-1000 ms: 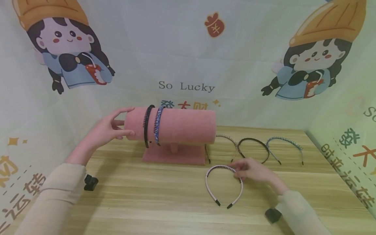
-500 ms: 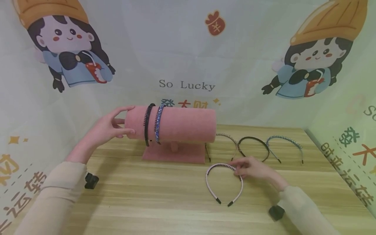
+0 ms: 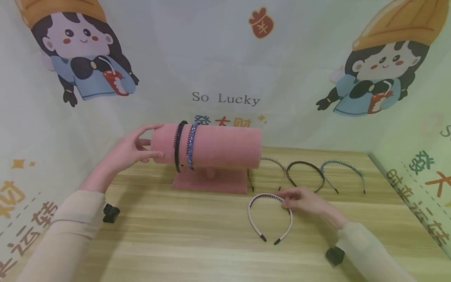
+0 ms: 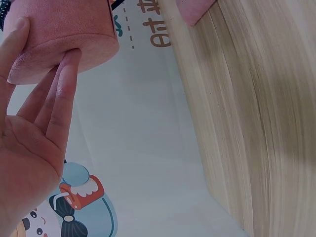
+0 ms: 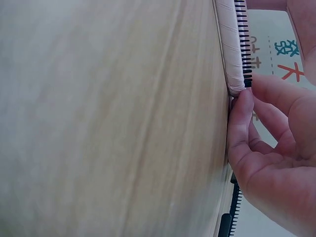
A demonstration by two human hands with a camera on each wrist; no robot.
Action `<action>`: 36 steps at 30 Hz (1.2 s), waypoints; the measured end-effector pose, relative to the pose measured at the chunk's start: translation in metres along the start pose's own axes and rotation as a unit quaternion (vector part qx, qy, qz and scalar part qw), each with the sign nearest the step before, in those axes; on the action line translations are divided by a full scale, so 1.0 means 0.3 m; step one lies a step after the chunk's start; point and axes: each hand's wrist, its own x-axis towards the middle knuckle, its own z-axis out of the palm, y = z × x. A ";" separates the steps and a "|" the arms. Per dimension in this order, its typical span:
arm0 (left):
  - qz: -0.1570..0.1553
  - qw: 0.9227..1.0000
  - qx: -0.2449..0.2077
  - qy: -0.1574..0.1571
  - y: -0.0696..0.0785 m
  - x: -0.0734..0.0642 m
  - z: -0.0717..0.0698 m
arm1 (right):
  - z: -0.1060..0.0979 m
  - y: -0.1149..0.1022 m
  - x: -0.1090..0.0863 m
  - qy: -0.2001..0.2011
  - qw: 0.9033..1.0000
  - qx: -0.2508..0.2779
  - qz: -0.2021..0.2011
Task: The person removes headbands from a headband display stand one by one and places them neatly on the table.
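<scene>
My left hand point(image 3: 125, 154) grips the left end of a pink headband display stand point(image 3: 229, 147). In the left wrist view, its thumb lies along the roll's side and other fingers touch the end face point(image 4: 96, 54). A black headband point(image 3: 177, 150) and a glittery blue headband point(image 3: 190, 145) sit around the roll, near that hand. In front of the stand, my right hand point(image 3: 306, 201) pinches a pale pink toothed headband point(image 3: 249, 213) by the right side of its arch. Thumb and forefinger meet at the band in the right wrist view; its black tips point(image 3: 277, 241) point towards me.
Behind the right hand lie a thin pale headband point(image 3: 276, 161), a black headband point(image 3: 304, 163) and a light blue headband point(image 3: 343, 163) on the wooden table point(image 3: 197, 243). A printed cloth point(image 3: 225, 58) encloses the back and sides.
The whole scene has shifted slightly upward in the head view. Both hands keep their holds, and the pale pink headband stays on the same part of the table.
</scene>
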 end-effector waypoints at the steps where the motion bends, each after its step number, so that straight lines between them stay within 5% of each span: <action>1: 0.000 1.000 0.002 -0.001 0.001 -0.001 -0.001 | 0.000 -0.002 0.000 0.000 1.000 0.001 0.000; 36: -0.009 1.000 0.007 0.002 0.005 -0.008 -0.008 | -0.005 -0.011 0.010 -0.013 1.000 0.005 0.020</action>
